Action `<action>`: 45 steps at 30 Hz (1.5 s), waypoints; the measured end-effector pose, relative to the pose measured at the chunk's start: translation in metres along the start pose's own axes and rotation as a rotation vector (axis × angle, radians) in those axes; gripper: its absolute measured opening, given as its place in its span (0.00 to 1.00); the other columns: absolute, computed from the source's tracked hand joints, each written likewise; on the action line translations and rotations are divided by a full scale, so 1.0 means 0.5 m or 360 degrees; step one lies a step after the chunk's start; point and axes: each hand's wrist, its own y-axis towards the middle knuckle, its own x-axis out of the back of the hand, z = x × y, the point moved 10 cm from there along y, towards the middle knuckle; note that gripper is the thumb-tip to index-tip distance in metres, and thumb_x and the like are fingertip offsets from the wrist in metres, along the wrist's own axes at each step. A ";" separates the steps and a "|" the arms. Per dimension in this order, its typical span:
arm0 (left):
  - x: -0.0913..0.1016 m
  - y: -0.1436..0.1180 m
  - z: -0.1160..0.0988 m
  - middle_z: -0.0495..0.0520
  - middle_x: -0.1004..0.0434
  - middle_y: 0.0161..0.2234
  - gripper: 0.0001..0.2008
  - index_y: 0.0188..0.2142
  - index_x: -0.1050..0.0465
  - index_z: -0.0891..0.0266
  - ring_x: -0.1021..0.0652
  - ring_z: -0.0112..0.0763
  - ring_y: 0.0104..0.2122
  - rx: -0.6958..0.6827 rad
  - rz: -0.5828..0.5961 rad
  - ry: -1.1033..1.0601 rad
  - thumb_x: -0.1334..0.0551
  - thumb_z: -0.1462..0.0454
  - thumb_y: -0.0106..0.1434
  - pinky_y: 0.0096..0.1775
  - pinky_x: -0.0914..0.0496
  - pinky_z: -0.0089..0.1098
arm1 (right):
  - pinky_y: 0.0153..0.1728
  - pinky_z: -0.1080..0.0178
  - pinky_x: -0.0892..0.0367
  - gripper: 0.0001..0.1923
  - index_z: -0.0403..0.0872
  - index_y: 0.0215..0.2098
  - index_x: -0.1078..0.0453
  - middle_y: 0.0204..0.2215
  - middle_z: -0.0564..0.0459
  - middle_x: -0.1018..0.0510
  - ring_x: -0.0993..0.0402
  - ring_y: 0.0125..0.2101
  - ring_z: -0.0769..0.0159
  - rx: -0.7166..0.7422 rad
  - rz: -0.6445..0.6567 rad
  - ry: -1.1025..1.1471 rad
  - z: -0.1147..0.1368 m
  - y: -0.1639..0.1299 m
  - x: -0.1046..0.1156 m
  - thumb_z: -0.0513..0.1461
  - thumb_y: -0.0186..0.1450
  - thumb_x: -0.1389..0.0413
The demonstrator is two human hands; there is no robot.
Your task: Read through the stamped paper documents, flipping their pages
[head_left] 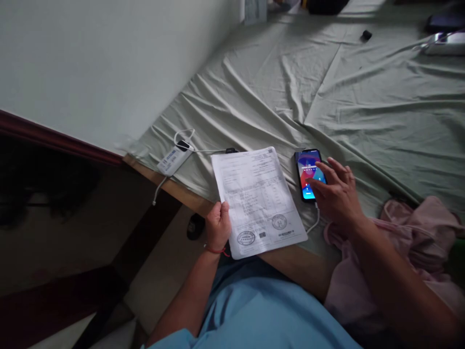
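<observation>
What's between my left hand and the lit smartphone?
In the head view, the stamped paper document, gripped at its left edge by your left hand, then a narrow strip of bare bedsheet beside the smartphone.

Broad passage is offered over the creased sheet (261, 104) at upper centre, bounded on the left by the wall (90, 68). Between the paper (256, 201) and the phone (305, 170), a narrow gap is found, its lower end crossed by a white cable (317, 217). The phone's right side is blocked by the right hand (337, 194); the lower right is obstructed by pink cloth (410, 242).
</observation>
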 end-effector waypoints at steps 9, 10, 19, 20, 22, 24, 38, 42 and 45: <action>0.000 0.002 -0.002 0.48 0.36 0.19 0.20 0.23 0.42 0.59 0.36 0.28 0.22 0.0010 -0.0001 0.0021 0.47 0.54 0.70 0.26 0.43 0.30 | 0.62 0.33 0.45 0.08 0.55 0.41 0.19 0.63 0.49 0.29 0.42 0.67 0.45 0.0012 -0.0033 -0.0009 0.001 0.000 0.000 0.36 0.67 0.40; 0.000 0.002 -0.002 0.48 0.36 0.19 0.20 0.23 0.42 0.59 0.36 0.28 0.22 0.0011 0.0002 0.0027 0.47 0.54 0.70 0.26 0.43 0.30 | 0.62 0.33 0.45 0.09 0.55 0.41 0.19 0.63 0.49 0.28 0.42 0.67 0.45 0.0014 -0.0042 -0.0007 0.002 0.000 0.000 0.36 0.67 0.40; -0.003 0.001 0.000 0.49 0.35 0.20 0.20 0.24 0.40 0.59 0.35 0.28 0.22 0.0021 0.0019 0.0009 0.47 0.53 0.70 0.27 0.42 0.30 | 0.62 0.33 0.44 0.08 0.55 0.41 0.19 0.63 0.48 0.28 0.41 0.67 0.45 -0.0003 -0.0031 0.0017 0.003 0.001 -0.002 0.36 0.68 0.41; -0.002 0.001 -0.001 0.49 0.35 0.20 0.20 0.24 0.40 0.59 0.35 0.28 0.22 0.0021 0.0020 0.0009 0.47 0.53 0.70 0.27 0.42 0.30 | 0.62 0.33 0.44 0.08 0.54 0.40 0.19 0.63 0.48 0.28 0.41 0.66 0.45 -0.0002 -0.0031 0.0020 0.003 0.001 -0.002 0.37 0.68 0.41; -0.002 0.001 -0.002 0.49 0.35 0.20 0.20 0.24 0.40 0.59 0.35 0.28 0.22 0.0020 0.0019 0.0015 0.48 0.54 0.70 0.27 0.41 0.30 | 0.61 0.34 0.42 0.09 0.54 0.40 0.19 0.62 0.47 0.27 0.40 0.66 0.46 -0.0004 -0.0053 0.0053 0.001 0.003 0.001 0.37 0.69 0.43; -0.001 0.001 -0.002 0.49 0.34 0.20 0.20 0.23 0.41 0.59 0.35 0.28 0.22 0.0018 0.0012 0.0028 0.48 0.54 0.70 0.27 0.41 0.30 | 0.60 0.38 0.39 0.10 0.53 0.41 0.19 0.60 0.47 0.26 0.38 0.65 0.48 -0.0032 -0.0144 0.0123 -0.006 0.004 0.015 0.37 0.70 0.44; -0.004 -0.003 0.022 0.49 0.35 0.21 0.22 0.24 0.39 0.60 0.34 0.29 0.24 0.0154 0.0017 -0.0108 0.46 0.50 0.70 0.28 0.40 0.29 | 0.55 0.42 0.35 0.13 0.54 0.46 0.22 0.46 0.44 0.20 0.28 0.53 0.47 -0.0300 -0.0574 0.0261 -0.060 -0.008 0.083 0.39 0.71 0.48; -0.019 -0.003 0.059 0.49 0.33 0.24 0.23 0.26 0.35 0.60 0.34 0.29 0.25 0.0288 0.0109 -0.0312 0.45 0.46 0.69 0.28 0.38 0.29 | 0.46 0.47 0.33 0.14 0.52 0.43 0.21 0.33 0.45 0.24 0.27 0.39 0.50 -0.0481 -0.0600 0.0168 -0.087 -0.018 0.082 0.42 0.72 0.50; -0.018 -0.001 0.074 0.49 0.31 0.25 0.23 0.28 0.34 0.60 0.33 0.29 0.26 0.0338 0.0176 -0.0360 0.44 0.45 0.68 0.27 0.38 0.28 | 0.41 0.52 0.34 0.14 0.50 0.41 0.22 0.29 0.46 0.24 0.29 0.35 0.53 -0.0495 -0.0624 0.0186 -0.095 -0.019 0.082 0.41 0.72 0.50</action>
